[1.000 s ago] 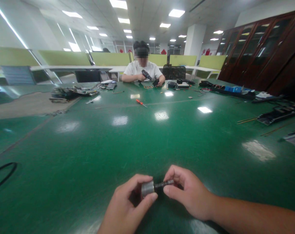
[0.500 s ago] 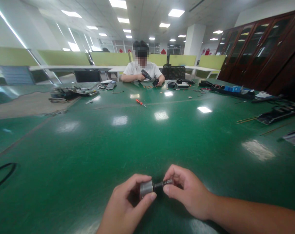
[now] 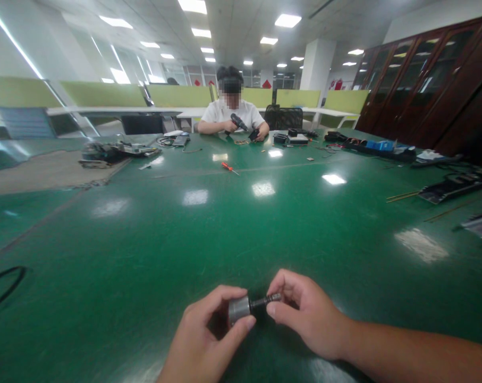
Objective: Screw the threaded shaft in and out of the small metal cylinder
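A small metal part [image 3: 239,309] with a silver cylindrical body and a thin dark shaft lies sideways between my hands, low over the table. My left hand [image 3: 214,332] is closed round the silver body, thumb below and fingers above. At the shaft's far end, my right hand [image 3: 304,311] pinches the tip between thumb and forefinger. Part of the body is hidden behind my left fingers. I cannot make out exactly what kind of part it is.
A red screwdriver [image 3: 227,167] lies on the green table [image 3: 225,234]. Across it sits a person [image 3: 230,114] holding a power drill [image 3: 239,122]. Electronic parts [image 3: 109,151] are heaped at left, more parts [image 3: 456,186] at right. A black cable [image 3: 19,276] loops in at the left edge.
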`<state>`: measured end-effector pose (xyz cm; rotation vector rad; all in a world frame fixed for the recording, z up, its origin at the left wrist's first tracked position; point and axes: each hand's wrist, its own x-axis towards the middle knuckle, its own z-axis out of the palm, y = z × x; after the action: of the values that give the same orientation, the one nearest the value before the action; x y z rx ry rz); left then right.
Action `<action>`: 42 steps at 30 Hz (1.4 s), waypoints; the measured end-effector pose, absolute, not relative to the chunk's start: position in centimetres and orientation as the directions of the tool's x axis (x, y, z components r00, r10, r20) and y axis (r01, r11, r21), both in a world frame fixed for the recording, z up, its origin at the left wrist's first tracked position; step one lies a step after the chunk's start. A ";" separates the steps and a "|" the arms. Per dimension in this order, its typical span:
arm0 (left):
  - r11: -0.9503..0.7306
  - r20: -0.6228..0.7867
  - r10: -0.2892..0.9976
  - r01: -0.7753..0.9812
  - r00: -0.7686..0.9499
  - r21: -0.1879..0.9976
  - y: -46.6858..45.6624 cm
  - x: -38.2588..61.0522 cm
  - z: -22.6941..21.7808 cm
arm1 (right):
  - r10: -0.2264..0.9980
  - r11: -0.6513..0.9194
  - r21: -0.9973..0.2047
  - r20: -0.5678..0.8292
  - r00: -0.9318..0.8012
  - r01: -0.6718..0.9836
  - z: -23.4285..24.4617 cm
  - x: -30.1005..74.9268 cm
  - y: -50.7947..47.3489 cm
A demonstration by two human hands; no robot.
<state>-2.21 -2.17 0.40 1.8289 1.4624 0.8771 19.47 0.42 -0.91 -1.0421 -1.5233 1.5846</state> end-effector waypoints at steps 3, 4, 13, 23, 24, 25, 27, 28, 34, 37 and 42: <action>-0.182 0.107 0.981 0.569 0.163 0.802 -2.3 -2.3 0.4 | 0.901 -0.070 -0.996 -0.086 -0.426 0.053 -0.9 19.5 0.4; -0.178 0.103 0.981 0.573 0.162 0.800 -2.3 -2.3 0.5 | 0.901 -0.074 -0.996 -0.089 -0.425 0.052 -0.9 19.5 0.4; -0.160 0.073 0.982 0.564 0.173 0.810 -2.1 -2.2 0.6 | 0.907 -0.080 -0.996 -0.086 -0.411 0.032 -1.0 19.6 0.5; -0.153 0.080 0.985 0.567 0.151 0.809 -2.2 -2.2 0.7 | 0.912 -0.086 -0.996 -0.089 -0.401 0.024 -1.0 19.6 0.5; -0.154 0.083 0.985 0.561 0.150 0.813 -2.2 -2.1 0.8 | 0.912 -0.087 -0.996 -0.088 -0.400 0.021 -1.0 19.6 0.5; -0.154 0.084 0.985 0.557 0.150 0.816 -2.2 -2.1 0.8 | 0.913 -0.088 -0.996 -0.087 -0.400 0.017 -1.0 19.5 0.5; -0.152 0.084 0.986 0.554 0.146 0.818 -2.1 -2.0 1.0 | 0.913 -0.090 -0.996 -0.086 -0.398 0.010 -0.9 19.5 0.5; -0.147 0.082 0.987 0.555 0.140 0.819 -2.1 -2.0 1.0 | 0.914 -0.092 -0.996 -0.088 -0.396 0.008 -0.9 19.5 0.5; -0.136 0.071 0.988 0.561 0.136 0.817 -2.2 -2.4 0.9 | 0.913 -0.103 -0.995 -0.094 -0.397 -0.001 -1.0 19.5 0.6; -0.138 0.075 0.988 0.561 0.134 0.816 -2.2 -2.5 0.8 | 0.917 -0.108 -0.994 -0.091 -0.389 -0.021 -0.8 19.4 0.5; -0.110 0.047 0.991 0.543 0.128 0.832 -2.1 -2.3 0.8 | 0.920 -0.128 -0.988 -0.086 -0.381 -0.085 -0.7 19.4 0.6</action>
<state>-2.34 -2.12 0.80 1.7398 1.4915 0.8526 19.45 0.56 -0.72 -0.9991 -1.3475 1.6228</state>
